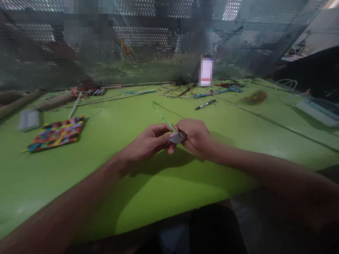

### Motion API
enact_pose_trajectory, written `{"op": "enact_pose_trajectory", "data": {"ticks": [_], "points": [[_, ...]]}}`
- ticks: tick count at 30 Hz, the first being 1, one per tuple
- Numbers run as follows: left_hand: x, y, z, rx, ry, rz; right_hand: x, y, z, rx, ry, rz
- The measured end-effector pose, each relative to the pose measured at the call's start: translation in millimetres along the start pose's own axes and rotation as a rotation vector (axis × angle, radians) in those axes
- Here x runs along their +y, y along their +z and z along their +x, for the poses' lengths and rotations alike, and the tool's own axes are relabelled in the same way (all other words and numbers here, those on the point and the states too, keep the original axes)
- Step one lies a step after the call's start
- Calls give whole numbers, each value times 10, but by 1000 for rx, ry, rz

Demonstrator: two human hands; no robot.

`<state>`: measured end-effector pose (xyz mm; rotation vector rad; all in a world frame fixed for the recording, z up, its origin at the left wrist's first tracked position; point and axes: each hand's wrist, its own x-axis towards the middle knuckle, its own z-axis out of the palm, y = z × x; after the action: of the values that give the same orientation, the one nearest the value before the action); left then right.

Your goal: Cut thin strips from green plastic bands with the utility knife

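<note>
Both hands are close together over the middle of the green table (143,201). My left hand (148,141) is closed, with thumb and fingers pinching the lower end of a thin light green strip (163,118). The strip curves up and away to the left. My right hand (194,137) is curled in a fist around a short flat grey blade (176,138) with a slanted end, which looks like a knife blade. Its handle, if any, is hidden in the fist. The blade lies against the strip at the left fingertips.
A colourful woven mat (58,133) lies at the left beside a whitish block (29,120). A black pen (206,104), a blue patterned braid (219,91) and scraps lie farther back. A lit phone (206,71) stands against the perforated metal screen (159,63). A clear container (320,109) is at the right.
</note>
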<state>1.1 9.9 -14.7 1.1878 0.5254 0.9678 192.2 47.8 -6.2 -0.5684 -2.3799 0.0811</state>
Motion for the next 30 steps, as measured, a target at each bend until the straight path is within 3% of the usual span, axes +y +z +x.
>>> {"op": "enact_pose_trajectory", "data": {"ticks": [30], "points": [[11, 0, 20, 43, -48, -82, -4, 39, -16, -60, 97, 2]]}}
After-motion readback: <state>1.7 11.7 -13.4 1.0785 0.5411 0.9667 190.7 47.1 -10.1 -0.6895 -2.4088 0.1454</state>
